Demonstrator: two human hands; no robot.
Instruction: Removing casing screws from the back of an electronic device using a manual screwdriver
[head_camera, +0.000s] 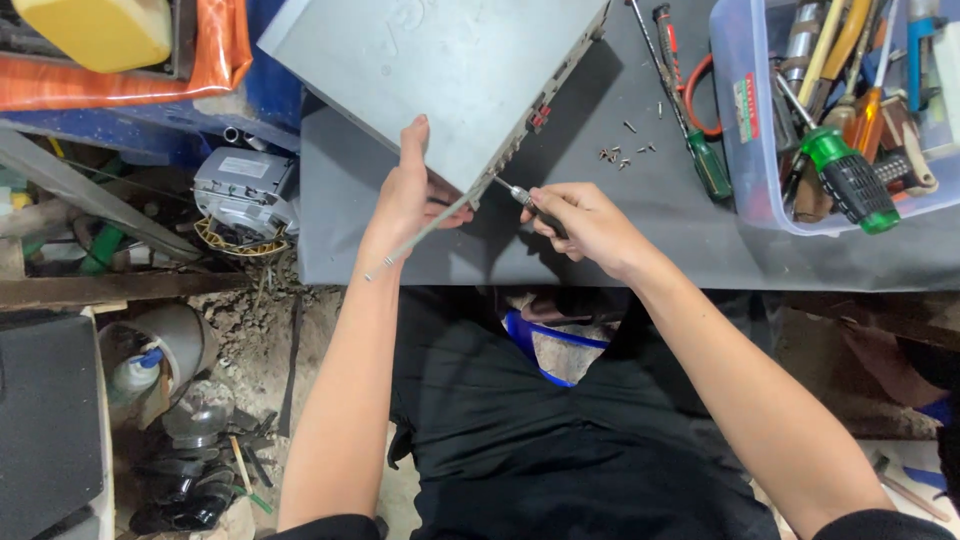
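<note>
Far left, a yellow container (100, 30) sits on an orange sheet (120, 75), and below it, off the table's edge, there's a small grey motor-like part (243, 190) among the clutter on the ground. Moving in: my left hand (408, 195) is clamped on the near corner of the grey metal casing (430, 70), thumb up along its side and fingers curled under the bottom edge, so the box stands tilted on the dark table (650, 230) rather than lying flat. A thin grey strip (415, 240) runs out diagonally from under that hand toward the near left (part of the casing or loose, I can't tell). Just right of the corner, my right hand (585, 225) is closed tight around a screwdriver (520, 197), the handle mostly buried in my fist, the metal tip meeting the casing's near corner edge. Farther back on the table, a scatter of small screws (625, 152) lies well apart from my hands. Beyond those, a green-handled screwdriver (700, 150) lies flat, next to an orange loop of cable (697, 95). Far right, a clear plastic tub (745, 170) is crammed with tools, a fat green-and-black handle (850, 180) poking out toward me.
</note>
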